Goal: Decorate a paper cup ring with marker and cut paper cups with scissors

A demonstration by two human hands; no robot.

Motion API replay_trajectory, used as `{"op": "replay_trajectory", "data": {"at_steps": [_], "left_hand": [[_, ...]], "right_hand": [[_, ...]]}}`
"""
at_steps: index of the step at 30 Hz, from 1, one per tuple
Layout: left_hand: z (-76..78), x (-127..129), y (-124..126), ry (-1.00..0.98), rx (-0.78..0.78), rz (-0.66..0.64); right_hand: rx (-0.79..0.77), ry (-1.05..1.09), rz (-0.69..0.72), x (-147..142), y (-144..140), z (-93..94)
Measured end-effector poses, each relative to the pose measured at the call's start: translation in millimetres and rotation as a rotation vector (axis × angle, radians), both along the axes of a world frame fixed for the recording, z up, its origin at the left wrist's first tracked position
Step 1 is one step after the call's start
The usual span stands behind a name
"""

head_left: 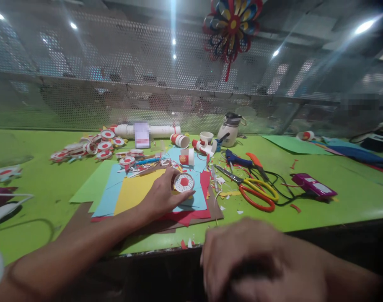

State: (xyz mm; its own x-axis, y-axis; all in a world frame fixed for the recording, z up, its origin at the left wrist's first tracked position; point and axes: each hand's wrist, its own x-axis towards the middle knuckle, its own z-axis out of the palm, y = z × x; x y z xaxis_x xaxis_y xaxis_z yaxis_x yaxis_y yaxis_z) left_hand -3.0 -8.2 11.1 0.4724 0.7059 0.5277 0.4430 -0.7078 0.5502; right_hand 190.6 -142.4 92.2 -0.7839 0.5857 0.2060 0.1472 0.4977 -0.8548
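Observation:
My left hand [164, 191] grips a small round paper cup base [184, 183] on edge between thumb and fingers. A red hexagon marks the middle of its dotted white face. Colored paper sheets [135, 188] in yellow, blue, red and brown lie stacked beneath this hand. In the foreground, in front of the table edge, my right hand [251, 251] is blurred, with its fingers curled inward; anything inside it is hidden. Scissors [257, 193] with yellow and orange handles lie nearest to it on the table. Behind the cup base stands a red and white paper cup [187, 157].
Several finished-looking paper discs [105, 145] are heaped at the back left. More cups [179, 140], a white roll [160, 131] and a lidded bottle [229, 129] line the back. A blue-handled tool [238, 158], cables and a purple box [314, 186] occupy the right side.

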Motion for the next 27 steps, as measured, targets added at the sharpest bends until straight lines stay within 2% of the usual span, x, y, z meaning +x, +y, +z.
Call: {"op": "replay_trajectory", "data": {"at_steps": [2, 3, 4, 6, 9, 11, 13, 17, 20, 27], "left_hand": [[-0.7, -0.8, -1.0, -0.031, 0.04, -0.021], [-1.1, -1.3, -1.4, -0.052, 0.068, -0.026], [-1.4, -1.9, -1.7, -0.074, 0.099, -0.027], [-2.1, -3.0, -2.0, -0.119, 0.152, -0.026], [-3.1, -3.7, -1.9, -0.177, 0.189, -0.027], [-3.9, -3.5, -1.8, -0.209, 0.182, -0.042], [-4.9, -3.2, -1.4, -0.234, 0.155, -0.072], [-6.8, -3.9, -0.3, -0.247, 0.133, -0.102], [-7.7, -5.0, -0.3, -0.228, 0.125, -0.107], [-8.2, -3.6, -2.1, -0.262, -0.03, -0.214]], "right_hand": [[0.079, 0.024, -0.401, 10.2, 16.1, 1.8], [0.117, 0.029, -0.557, 14.5, 26.3, -0.2], [0.111, 0.073, -0.669, 17.9, 37.5, -3.8], [-0.051, 0.136, -0.789, 20.6, 59.4, -14.0], [-0.207, 0.09, -0.72, 14.4, 80.3, -27.4], [-0.199, 0.043, -0.617, 5.8, 83.7, -30.7], [-0.118, 0.027, -0.557, -2.5, 81.8, -29.9], [0.124, 0.02, -0.588, -11.0, 77.8, -26.7], [0.205, 0.028, -0.6, -11.2, 78.7, -29.9], [0.409, 0.101, -0.602, -9.3, 83.2, -46.0]]}}
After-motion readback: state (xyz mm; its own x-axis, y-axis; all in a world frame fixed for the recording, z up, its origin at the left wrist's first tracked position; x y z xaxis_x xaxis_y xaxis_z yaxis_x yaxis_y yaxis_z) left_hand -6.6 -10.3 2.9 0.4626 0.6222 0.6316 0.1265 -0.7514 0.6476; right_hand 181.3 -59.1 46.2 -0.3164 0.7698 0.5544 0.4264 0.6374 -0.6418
